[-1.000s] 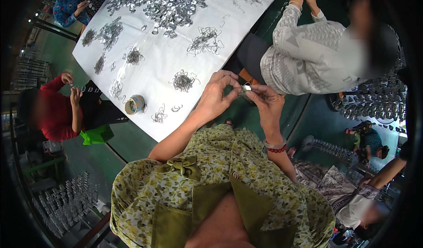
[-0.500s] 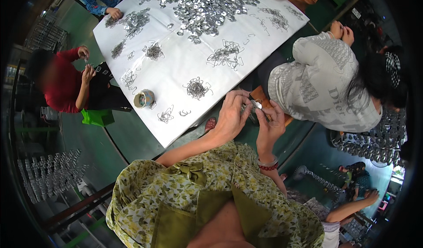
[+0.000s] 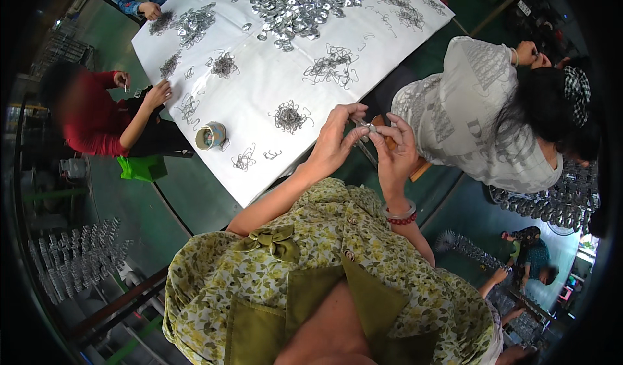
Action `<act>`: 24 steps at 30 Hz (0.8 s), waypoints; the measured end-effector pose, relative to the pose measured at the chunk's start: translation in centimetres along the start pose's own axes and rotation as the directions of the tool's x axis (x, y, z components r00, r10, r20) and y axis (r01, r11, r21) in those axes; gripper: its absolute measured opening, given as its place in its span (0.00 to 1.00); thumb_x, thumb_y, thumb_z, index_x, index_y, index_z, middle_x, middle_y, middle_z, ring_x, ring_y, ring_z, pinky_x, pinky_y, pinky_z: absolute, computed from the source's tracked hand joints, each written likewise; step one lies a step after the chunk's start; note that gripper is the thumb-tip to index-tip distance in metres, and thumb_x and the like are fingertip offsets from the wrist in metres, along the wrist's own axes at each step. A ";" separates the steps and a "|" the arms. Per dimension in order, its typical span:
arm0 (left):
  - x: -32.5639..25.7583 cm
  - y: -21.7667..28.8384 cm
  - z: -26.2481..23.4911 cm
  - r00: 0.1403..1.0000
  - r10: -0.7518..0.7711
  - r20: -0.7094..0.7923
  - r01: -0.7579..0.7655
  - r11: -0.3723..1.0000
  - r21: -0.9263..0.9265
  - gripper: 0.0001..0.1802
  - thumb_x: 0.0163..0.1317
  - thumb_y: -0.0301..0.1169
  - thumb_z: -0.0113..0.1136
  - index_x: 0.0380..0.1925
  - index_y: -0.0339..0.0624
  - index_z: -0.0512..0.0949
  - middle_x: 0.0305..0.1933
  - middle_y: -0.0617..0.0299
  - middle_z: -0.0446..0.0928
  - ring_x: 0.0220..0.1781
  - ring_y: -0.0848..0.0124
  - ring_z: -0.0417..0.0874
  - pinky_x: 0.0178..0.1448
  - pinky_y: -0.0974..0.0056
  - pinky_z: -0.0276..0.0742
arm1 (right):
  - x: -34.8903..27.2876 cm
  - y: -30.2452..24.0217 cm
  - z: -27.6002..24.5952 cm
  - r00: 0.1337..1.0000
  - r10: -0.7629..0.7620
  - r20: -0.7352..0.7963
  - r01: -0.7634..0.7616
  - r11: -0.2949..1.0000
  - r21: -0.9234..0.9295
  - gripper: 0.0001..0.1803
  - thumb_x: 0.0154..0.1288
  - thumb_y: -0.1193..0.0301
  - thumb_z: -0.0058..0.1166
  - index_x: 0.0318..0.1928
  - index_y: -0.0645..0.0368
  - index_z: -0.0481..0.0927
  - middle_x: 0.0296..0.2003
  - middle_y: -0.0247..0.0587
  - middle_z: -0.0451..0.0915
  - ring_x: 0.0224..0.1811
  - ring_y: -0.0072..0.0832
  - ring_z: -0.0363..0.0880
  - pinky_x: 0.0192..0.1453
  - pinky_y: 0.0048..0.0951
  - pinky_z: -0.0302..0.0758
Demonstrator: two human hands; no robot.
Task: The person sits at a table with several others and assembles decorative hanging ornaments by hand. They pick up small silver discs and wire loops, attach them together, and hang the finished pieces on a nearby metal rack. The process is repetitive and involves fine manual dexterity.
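Note:
Just off the near right edge of the white table (image 3: 253, 177), my two hands meet fingertip to fingertip. My right hand (image 3: 397, 154) pinches a small shiny metal disc (image 3: 372, 129) between thumb and fingers. Closed beside it, my left hand (image 3: 334, 141) has its thumb and fingertips against the disc's near side; whatever it grips is mostly hidden by the fingers. On the table, the pile nearest my left hand is a tangle of bent wire hooks (image 3: 290, 117). Smaller groups of hooks (image 3: 244, 159) lie toward the near corner.
A heap of shiny metal discs (image 3: 305, 8) covers the table's far middle. A round container (image 3: 211, 136) stands near the left edge. A person in red (image 3: 97, 112) works at the left, another in a grey patterned top (image 3: 467, 118) sits close on my right. Racks of metal parts (image 3: 78, 258) stand lower left.
Both hands have risen slightly and come closer together around the disc, which is now more covered. The person in red has reached one hand to the table edge.

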State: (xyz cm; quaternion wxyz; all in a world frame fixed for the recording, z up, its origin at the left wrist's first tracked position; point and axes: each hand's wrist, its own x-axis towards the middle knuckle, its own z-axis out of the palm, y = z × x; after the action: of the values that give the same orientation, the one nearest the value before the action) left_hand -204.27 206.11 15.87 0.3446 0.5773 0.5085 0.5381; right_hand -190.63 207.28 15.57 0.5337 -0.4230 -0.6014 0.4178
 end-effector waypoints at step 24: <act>0.2 -4.0 -4.6 0.937 0.175 0.302 -0.240 0.951 0.194 0.16 0.44 0.19 0.57 0.35 0.45 0.74 0.39 0.61 0.74 0.48 0.63 0.75 0.62 0.47 0.59 | 9.1 5.2 2.6 0.872 0.414 0.261 -0.448 0.890 0.085 0.13 0.66 0.73 0.50 0.48 0.67 0.74 0.31 0.39 0.81 0.33 0.21 0.78 0.39 0.20 0.73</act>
State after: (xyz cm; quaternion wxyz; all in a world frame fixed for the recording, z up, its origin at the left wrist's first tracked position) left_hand -209.57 206.59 13.02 0.2857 0.7342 0.4486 0.4219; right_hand -193.50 217.40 13.02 0.3806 -0.4547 -0.5192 0.6155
